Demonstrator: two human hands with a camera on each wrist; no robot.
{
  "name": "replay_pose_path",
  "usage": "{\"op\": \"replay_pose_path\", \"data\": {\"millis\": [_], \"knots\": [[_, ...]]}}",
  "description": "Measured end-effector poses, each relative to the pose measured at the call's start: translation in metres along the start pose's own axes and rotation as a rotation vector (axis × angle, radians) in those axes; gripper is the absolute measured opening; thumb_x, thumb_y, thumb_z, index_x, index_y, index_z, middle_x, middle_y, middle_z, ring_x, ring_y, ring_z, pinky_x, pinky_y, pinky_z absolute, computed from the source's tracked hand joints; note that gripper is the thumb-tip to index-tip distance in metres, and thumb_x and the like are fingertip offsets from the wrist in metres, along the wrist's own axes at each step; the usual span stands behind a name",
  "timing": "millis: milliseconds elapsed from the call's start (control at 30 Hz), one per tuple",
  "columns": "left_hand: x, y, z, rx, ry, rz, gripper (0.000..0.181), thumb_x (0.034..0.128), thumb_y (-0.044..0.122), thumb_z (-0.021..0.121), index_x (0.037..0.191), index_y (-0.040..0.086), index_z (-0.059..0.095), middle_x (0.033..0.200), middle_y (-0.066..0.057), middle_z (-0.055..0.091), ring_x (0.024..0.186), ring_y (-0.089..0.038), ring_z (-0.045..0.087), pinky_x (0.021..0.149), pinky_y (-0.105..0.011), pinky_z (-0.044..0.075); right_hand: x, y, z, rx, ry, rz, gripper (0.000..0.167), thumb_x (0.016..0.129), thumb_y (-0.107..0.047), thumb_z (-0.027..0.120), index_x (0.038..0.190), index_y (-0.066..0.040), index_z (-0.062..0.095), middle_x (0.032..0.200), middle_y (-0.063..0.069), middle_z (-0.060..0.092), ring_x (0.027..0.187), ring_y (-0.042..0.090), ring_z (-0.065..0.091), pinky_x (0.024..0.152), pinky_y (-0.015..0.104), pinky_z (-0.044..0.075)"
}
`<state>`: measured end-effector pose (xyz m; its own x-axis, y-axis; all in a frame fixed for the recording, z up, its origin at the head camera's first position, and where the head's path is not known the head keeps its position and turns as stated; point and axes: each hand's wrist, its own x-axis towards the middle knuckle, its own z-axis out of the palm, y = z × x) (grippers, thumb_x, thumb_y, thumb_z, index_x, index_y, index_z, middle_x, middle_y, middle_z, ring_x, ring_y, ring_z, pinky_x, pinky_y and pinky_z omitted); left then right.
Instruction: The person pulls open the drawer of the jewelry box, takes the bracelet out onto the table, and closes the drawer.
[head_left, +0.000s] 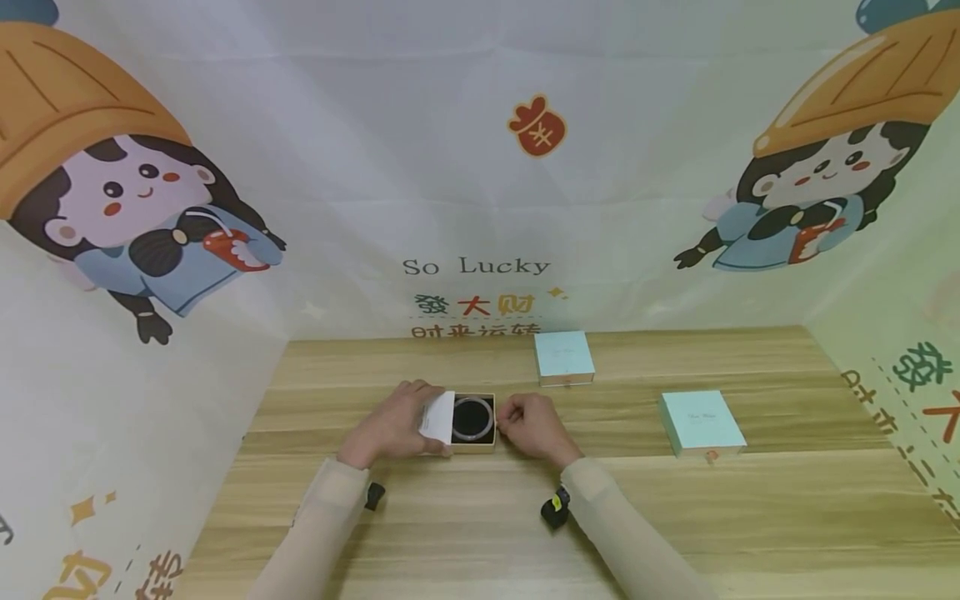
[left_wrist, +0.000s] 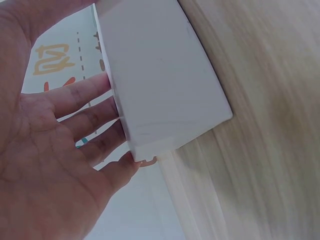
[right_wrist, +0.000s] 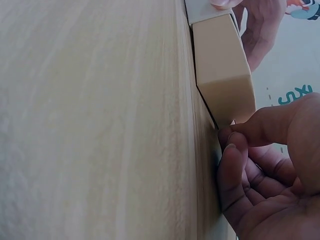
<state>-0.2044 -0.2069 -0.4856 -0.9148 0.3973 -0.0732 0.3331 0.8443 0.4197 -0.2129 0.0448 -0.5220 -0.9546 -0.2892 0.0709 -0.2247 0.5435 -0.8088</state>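
Note:
A small gift box lies on the table, its drawer (head_left: 477, 448) slid partly out of a pale sleeve (head_left: 438, 417) to the right. Inside the drawer, a clear-looking bangle (head_left: 472, 438) circles a black cushion (head_left: 472, 417). My left hand (head_left: 397, 423) grips the sleeve, thumb on the near side and fingers along the far side; in the left wrist view those fingertips touch the sleeve's edge. At the drawer's right end my right hand (head_left: 537, 427) pinches a small pull tab, mostly hidden by thumb and forefinger. The right wrist view shows the drawer's cream end (right_wrist: 230, 97) against these fingertips.
Two closed pale-blue boxes stand on the wooden table (head_left: 480, 533): one box (head_left: 564, 353) at the back edge, another box (head_left: 702, 418) to the right. Both have a small orange tab in front. A printed cloth (head_left: 360, 167) hangs behind and along the sides.

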Motion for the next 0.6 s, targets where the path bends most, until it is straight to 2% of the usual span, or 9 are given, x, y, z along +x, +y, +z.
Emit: {"op": "replay_pose_path", "data": {"millis": [300, 600], "knots": [[0.0008, -0.001, 0.0004, 0.004, -0.002, -0.001, 0.096, 0.0685, 0.042, 0.093, 0.148, 0.006, 0.052, 0.142, -0.011, 0.059, 0.134, -0.033, 0.052, 0.115, -0.05, 0.043, 0.0006, 0.0039, -0.0016, 0.016, 0.002, -0.011, 0.01, 0.084, 0.002, 0.069, 0.077, -0.005, 0.069, 0.071, 0.001, 0.065, 0.066, 0.007, 0.054, 0.062, 0.02, 0.046], [0.0007, -0.0027, 0.0012, 0.005, -0.009, -0.012, 0.098, 0.0682, 0.043, 0.093, 0.149, 0.006, 0.051, 0.146, -0.011, 0.057, 0.139, -0.035, 0.049, 0.118, -0.052, 0.039, 0.001, 0.0069, -0.0014, -0.002, 0.003, -0.016, 0.012, 0.083, 0.001, 0.069, 0.076, -0.009, 0.067, 0.071, 0.0, 0.063, 0.066, 0.007, 0.053, 0.063, 0.021, 0.045]]}}
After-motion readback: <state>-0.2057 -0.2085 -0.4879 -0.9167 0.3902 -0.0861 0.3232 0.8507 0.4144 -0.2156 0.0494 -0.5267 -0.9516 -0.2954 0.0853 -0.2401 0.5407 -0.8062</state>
